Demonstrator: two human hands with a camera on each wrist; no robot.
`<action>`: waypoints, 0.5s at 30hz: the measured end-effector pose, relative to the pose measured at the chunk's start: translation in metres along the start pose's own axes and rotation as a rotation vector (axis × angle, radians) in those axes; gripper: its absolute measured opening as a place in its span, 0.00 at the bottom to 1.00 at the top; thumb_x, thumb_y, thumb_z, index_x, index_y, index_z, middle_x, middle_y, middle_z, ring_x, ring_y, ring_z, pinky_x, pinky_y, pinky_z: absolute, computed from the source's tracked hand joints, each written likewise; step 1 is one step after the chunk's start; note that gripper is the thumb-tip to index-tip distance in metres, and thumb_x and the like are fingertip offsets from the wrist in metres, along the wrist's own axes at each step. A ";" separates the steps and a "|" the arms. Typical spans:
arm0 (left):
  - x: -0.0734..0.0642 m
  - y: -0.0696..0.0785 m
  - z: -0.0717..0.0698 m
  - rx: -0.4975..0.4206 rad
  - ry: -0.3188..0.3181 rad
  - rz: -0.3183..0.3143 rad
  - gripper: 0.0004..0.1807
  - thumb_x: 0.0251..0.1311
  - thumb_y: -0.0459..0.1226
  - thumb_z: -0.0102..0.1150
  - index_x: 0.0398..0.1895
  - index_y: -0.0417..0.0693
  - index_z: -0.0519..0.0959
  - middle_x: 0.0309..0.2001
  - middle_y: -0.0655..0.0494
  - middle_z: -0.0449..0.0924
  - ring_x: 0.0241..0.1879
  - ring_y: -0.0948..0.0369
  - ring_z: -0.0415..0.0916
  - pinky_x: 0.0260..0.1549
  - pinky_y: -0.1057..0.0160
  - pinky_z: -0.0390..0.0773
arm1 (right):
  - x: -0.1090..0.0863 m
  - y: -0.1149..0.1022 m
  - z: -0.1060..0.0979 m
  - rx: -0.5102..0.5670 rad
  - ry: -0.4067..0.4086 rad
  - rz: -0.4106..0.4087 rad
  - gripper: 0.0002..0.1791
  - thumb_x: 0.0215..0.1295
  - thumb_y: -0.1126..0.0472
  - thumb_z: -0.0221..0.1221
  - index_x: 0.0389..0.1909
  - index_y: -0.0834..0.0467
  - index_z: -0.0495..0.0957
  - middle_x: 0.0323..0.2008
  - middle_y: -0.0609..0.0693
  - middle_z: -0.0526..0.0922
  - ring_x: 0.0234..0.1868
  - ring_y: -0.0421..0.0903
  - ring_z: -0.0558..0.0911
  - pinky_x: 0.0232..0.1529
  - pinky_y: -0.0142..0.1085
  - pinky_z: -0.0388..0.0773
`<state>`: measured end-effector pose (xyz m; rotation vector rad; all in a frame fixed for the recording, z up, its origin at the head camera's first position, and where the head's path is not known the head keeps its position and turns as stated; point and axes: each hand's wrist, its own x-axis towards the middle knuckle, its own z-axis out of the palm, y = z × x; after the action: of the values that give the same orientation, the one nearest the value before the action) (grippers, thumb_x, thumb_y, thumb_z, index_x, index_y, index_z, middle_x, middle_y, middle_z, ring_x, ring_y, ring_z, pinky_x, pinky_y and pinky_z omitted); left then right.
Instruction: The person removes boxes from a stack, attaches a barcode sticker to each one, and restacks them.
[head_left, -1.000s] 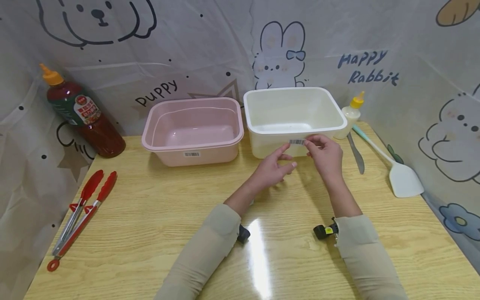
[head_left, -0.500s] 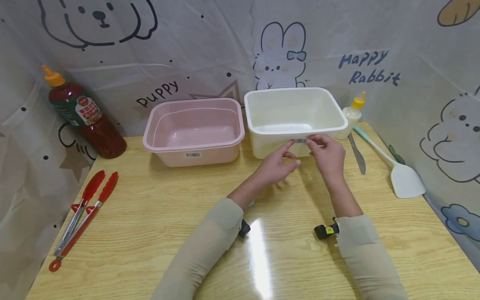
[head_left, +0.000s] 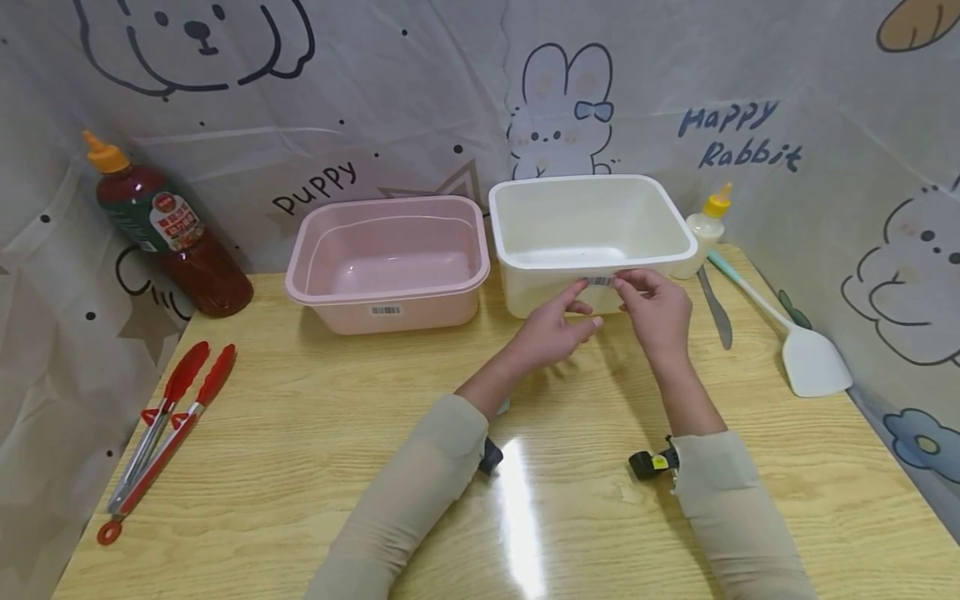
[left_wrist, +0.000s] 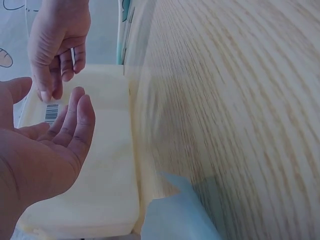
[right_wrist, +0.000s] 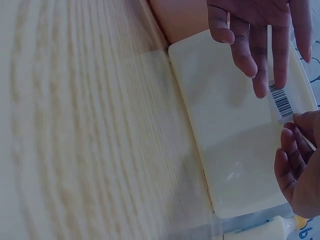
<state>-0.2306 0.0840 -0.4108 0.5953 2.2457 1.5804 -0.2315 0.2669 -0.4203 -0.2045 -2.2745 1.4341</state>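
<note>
A white sticker with a barcode (head_left: 598, 282) lies against the front wall of the white plastic tub (head_left: 525, 287), just under its rim. My right hand (head_left: 660, 321) pinches the sticker's right end between thumb and index finger, as the right wrist view also shows. With its index fingertip, my left hand (head_left: 551, 333) touches the sticker's left end. The other left fingers are loosely extended and hold nothing. In the right wrist view the barcode (right_wrist: 281, 101) shows between the two hands. Whether the whole sticker lies flat on the tub cannot be told.
To the left stands a pink tub (head_left: 397, 317) bearing a barcode label (head_left: 386, 310). Further left are a red sauce bottle (head_left: 180, 242) and red tongs (head_left: 165, 433). A small cream-coloured bottle (head_left: 703, 237), a knife (head_left: 716, 312) and a white spatula (head_left: 813, 362) are at right.
My left hand has shifted slightly right, so its index fingertip now covers the sticker's left end. My right hand has moved slightly right, keeping its pinch. Since half a second ago, little differs.
</note>
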 end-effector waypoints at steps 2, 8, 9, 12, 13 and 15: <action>-0.001 0.001 0.000 -0.004 0.000 0.000 0.39 0.71 0.45 0.58 0.81 0.60 0.54 0.65 0.46 0.77 0.44 0.43 0.85 0.30 0.67 0.79 | 0.000 0.000 0.000 0.003 -0.001 0.001 0.15 0.68 0.53 0.66 0.44 0.61 0.87 0.41 0.53 0.89 0.29 0.31 0.83 0.32 0.21 0.81; -0.001 0.002 -0.001 -0.008 0.005 0.003 0.39 0.71 0.45 0.58 0.81 0.59 0.54 0.65 0.46 0.77 0.46 0.44 0.86 0.30 0.67 0.79 | -0.001 0.000 0.000 0.009 0.010 0.002 0.15 0.68 0.53 0.65 0.45 0.61 0.87 0.41 0.52 0.90 0.28 0.30 0.83 0.31 0.23 0.82; -0.001 0.001 -0.001 -0.010 0.003 0.001 0.39 0.71 0.45 0.58 0.81 0.59 0.54 0.65 0.46 0.77 0.46 0.44 0.86 0.31 0.67 0.79 | -0.001 0.000 0.000 0.012 0.013 0.001 0.15 0.68 0.53 0.66 0.45 0.61 0.87 0.40 0.51 0.90 0.28 0.30 0.83 0.31 0.23 0.82; -0.002 0.002 -0.001 -0.013 0.002 -0.007 0.39 0.72 0.45 0.58 0.81 0.60 0.54 0.65 0.46 0.77 0.48 0.46 0.86 0.31 0.67 0.79 | -0.002 0.001 -0.001 0.024 0.018 0.000 0.15 0.67 0.53 0.66 0.45 0.61 0.87 0.37 0.45 0.89 0.29 0.29 0.83 0.32 0.24 0.83; -0.002 0.003 -0.001 -0.012 0.002 -0.009 0.38 0.72 0.45 0.58 0.81 0.60 0.54 0.65 0.47 0.77 0.48 0.46 0.86 0.32 0.66 0.79 | -0.002 0.002 -0.001 0.030 0.016 0.003 0.15 0.67 0.53 0.66 0.45 0.61 0.86 0.36 0.43 0.89 0.29 0.30 0.83 0.32 0.24 0.83; -0.002 0.003 -0.002 -0.008 0.000 -0.011 0.38 0.72 0.45 0.58 0.81 0.61 0.54 0.65 0.47 0.77 0.48 0.47 0.86 0.32 0.66 0.79 | -0.002 0.002 -0.002 0.034 0.013 0.014 0.15 0.67 0.53 0.66 0.46 0.61 0.86 0.35 0.39 0.87 0.29 0.33 0.84 0.32 0.24 0.83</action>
<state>-0.2292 0.0828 -0.4071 0.5799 2.2376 1.5836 -0.2290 0.2689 -0.4215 -0.2189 -2.2407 1.4731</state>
